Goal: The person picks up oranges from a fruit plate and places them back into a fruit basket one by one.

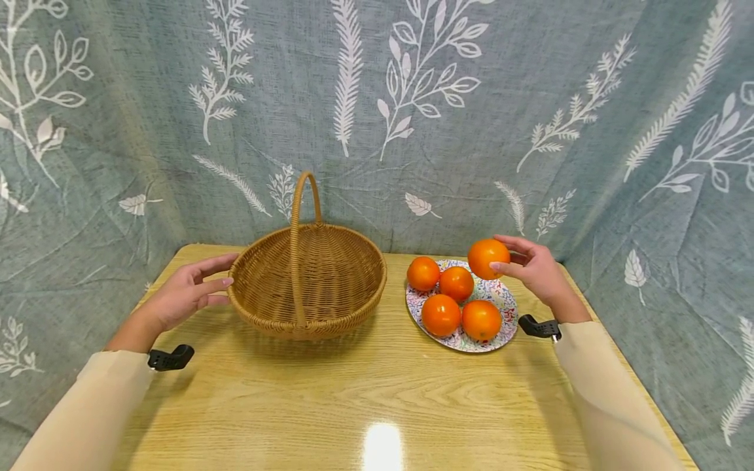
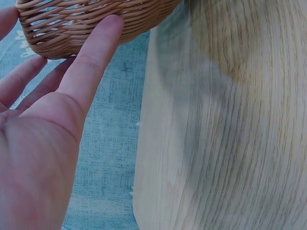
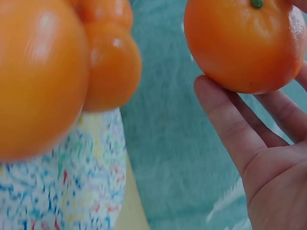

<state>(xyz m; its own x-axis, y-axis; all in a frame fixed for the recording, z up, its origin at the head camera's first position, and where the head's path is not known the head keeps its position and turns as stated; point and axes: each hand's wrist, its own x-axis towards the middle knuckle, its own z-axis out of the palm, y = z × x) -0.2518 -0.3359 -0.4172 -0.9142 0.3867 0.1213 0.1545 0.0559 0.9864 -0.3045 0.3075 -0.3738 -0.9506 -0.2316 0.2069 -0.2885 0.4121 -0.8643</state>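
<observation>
My right hand [image 1: 536,269] holds an orange [image 1: 487,258] above the back right of a patterned plate [image 1: 508,302]. In the right wrist view, a small green stem end shows on this orange [image 3: 244,45], with the thumb [image 3: 230,117] along its underside. Several more oranges [image 1: 440,315] lie on the plate. At the left, my left hand [image 1: 182,294] touches the side of a wicker basket [image 1: 306,324] with an arched handle. Its thumb [image 2: 91,62] lies nearly straight against the weave in the left wrist view. No fruit shows inside the basket.
Both things stand on a light wooden table [image 1: 330,392], the basket left of the plate. A blue-grey curtain [image 1: 365,183] with white leaf prints hangs behind and at both sides. The tall basket handle [image 1: 297,261] arches over the basket's middle.
</observation>
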